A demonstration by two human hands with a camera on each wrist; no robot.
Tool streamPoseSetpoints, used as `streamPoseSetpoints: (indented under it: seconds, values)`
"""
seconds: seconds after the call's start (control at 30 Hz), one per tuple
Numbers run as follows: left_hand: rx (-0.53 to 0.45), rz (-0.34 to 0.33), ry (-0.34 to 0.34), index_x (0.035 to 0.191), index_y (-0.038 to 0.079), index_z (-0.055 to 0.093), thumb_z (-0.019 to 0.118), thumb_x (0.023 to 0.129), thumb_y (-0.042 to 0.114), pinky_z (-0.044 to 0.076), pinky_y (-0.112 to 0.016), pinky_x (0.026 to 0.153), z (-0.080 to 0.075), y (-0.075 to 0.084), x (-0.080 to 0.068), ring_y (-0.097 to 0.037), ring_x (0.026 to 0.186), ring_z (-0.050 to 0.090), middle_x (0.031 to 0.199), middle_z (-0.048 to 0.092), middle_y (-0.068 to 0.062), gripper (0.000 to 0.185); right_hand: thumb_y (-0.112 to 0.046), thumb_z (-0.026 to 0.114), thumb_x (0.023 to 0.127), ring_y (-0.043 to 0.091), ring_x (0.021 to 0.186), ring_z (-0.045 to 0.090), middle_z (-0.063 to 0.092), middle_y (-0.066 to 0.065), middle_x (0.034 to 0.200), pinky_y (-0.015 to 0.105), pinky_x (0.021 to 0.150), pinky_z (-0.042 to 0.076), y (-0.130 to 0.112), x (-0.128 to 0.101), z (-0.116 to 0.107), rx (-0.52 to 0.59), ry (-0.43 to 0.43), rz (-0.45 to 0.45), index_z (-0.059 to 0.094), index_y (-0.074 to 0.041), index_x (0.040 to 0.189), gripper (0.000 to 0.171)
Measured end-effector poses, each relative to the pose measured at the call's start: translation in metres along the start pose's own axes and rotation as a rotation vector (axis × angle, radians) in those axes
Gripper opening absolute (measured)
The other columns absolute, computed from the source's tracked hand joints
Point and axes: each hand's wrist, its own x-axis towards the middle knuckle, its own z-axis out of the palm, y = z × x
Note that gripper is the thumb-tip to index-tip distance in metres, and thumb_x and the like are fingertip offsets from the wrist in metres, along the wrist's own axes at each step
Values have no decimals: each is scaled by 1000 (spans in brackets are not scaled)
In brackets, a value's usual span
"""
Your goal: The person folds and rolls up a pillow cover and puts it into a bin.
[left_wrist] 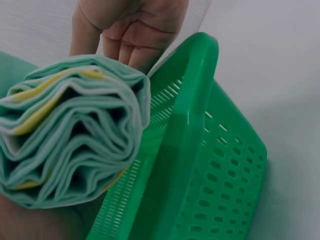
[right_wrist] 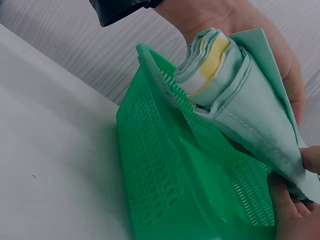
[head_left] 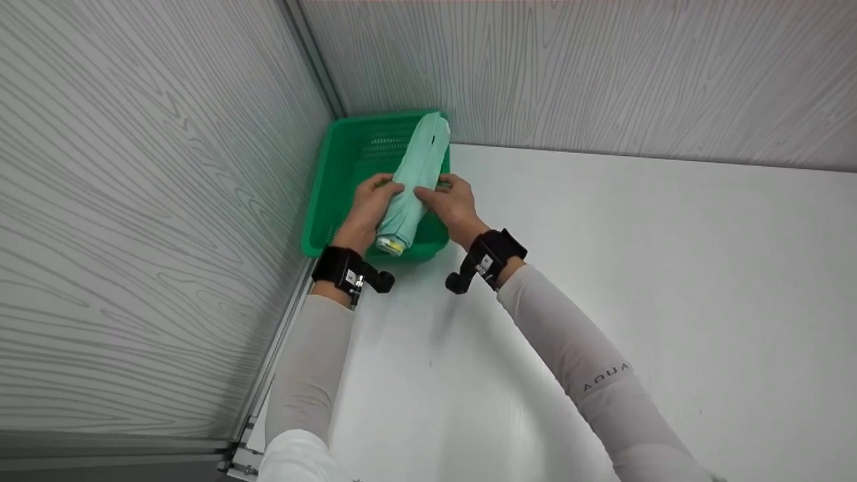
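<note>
A rolled-up mint-green cloth [head_left: 418,164] is held slantwise over a green plastic basket [head_left: 345,157]. My left hand [head_left: 367,206] grips the roll from its left side, thumb on top and fingers underneath. Opposite it, my right hand [head_left: 456,206] pinches the roll's right side, its thumb lying on the fabric. The near end of the roll [left_wrist: 75,135] shows many tight folds with yellow and white bands in the left wrist view. A stitched seam runs along the cloth [right_wrist: 250,120] in the right wrist view. The fingers under the roll are partly hidden.
The basket has slotted walls [right_wrist: 155,165] and sits in the corner between a wood-grain left panel [head_left: 167,201] and a back panel [head_left: 569,80]. A white tabletop [head_left: 636,281] spreads out to the right and front. Black camera bands [head_left: 494,258] circle both wrists.
</note>
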Motion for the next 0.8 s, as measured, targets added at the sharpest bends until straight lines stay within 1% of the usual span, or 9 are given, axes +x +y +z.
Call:
streamPoseSetpoints:
  seconds: [0.07, 0.13, 0.2, 0.3, 0.4, 0.5, 0.6, 0.7, 0.8]
  values:
    - [-9, -3, 13, 124, 16, 60, 61, 92, 25, 42, -34, 93, -1, -2, 1, -20, 111, 50, 126, 53, -5, 33, -21, 70, 88, 17, 105, 62, 61, 11, 121, 29, 86, 51, 1, 2, 2, -16, -13, -10, 43, -4, 139, 60]
    - [-11, -6, 13, 126, 16, 58, 60, 92, 25, 41, -34, 94, -2, -5, 1, -20, 112, 50, 128, 52, -5, 35, -20, 68, 89, 16, 102, 62, 62, 10, 118, 29, 84, 51, 2, 5, 4, -46, -24, -26, 44, -3, 138, 57]
    - [-4, -9, 15, 129, 16, 56, 59, 93, 25, 41, -34, 95, -4, -8, 1, -19, 114, 49, 130, 51, -5, 37, -19, 67, 90, 14, 95, 61, 62, 8, 111, 28, 80, 51, 3, 6, 6, -98, -41, -46, 46, -2, 136, 53]
    - [16, -20, 22, 130, 15, 55, 58, 93, 25, 40, -33, 96, -6, -12, 3, -19, 115, 49, 131, 50, -4, 38, -19, 64, 92, 15, 82, 56, 57, 7, 98, 27, 69, 47, 3, 8, 9, -195, -78, -74, 51, 1, 128, 43]
    - [46, -28, 28, 128, 14, 56, 57, 93, 24, 40, -33, 96, -10, -14, 5, -19, 115, 48, 131, 51, -4, 37, -20, 61, 93, 16, 81, 52, 54, 8, 99, 27, 66, 43, 2, 10, 14, -293, -96, -68, 52, 1, 123, 38]
    - [72, -30, 4, 129, 13, 55, 56, 94, 25, 39, -35, 97, -13, -16, 9, -20, 116, 47, 132, 49, -6, 37, -21, 59, 94, 17, 91, 52, 53, 9, 113, 27, 71, 44, 2, 13, 17, -353, -79, -28, 49, -1, 128, 41]
    - [86, -36, -18, 132, 14, 53, 56, 94, 25, 38, -36, 98, -15, -21, 12, -20, 117, 46, 134, 48, -6, 39, -21, 58, 94, 21, 101, 52, 51, 13, 124, 30, 77, 44, 4, 13, 19, -372, -80, 5, 45, -1, 132, 45]
    - [112, -50, -40, 134, 13, 51, 56, 95, 25, 37, -38, 101, -18, -29, 13, -22, 120, 45, 136, 46, -6, 41, -19, 56, 94, 23, 111, 48, 46, 15, 132, 33, 88, 43, 9, 9, 22, -362, -141, 52, 36, 0, 140, 54]
    - [168, -102, -70, 137, 13, 49, 54, 96, 25, 36, -39, 103, -19, -39, 12, -22, 125, 43, 140, 44, -6, 43, -14, 52, 94, 25, 118, 42, 38, 15, 138, 37, 100, 38, 16, 2, 25, -357, -226, 137, 23, 1, 146, 62]
